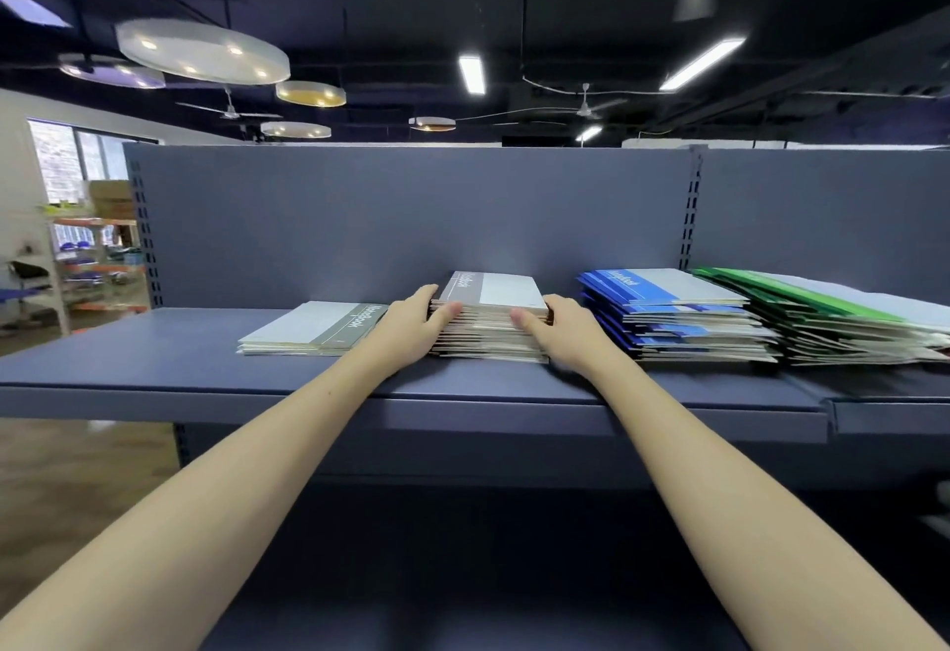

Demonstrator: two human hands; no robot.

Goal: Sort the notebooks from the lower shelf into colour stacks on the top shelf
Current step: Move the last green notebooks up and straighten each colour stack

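A tall stack of grey notebooks (506,293) stands in the middle of the top shelf (154,367). My left hand (411,326) grips the stack's left side, thumb across its front edge and fingers along the far side. My right hand (560,332) grips the right side in the same way. A low pile of grey notebooks (313,326) lies just left of my left hand. To the right sit a blue stack (668,314) and a green stack (843,319).
The shelf's blue back panel (411,218) rises behind the stacks. The lower shelf (462,619) lies dark under my forearms, with no notebooks visible on it. Storage racks (97,270) and boxes stand far left across a wooden floor.
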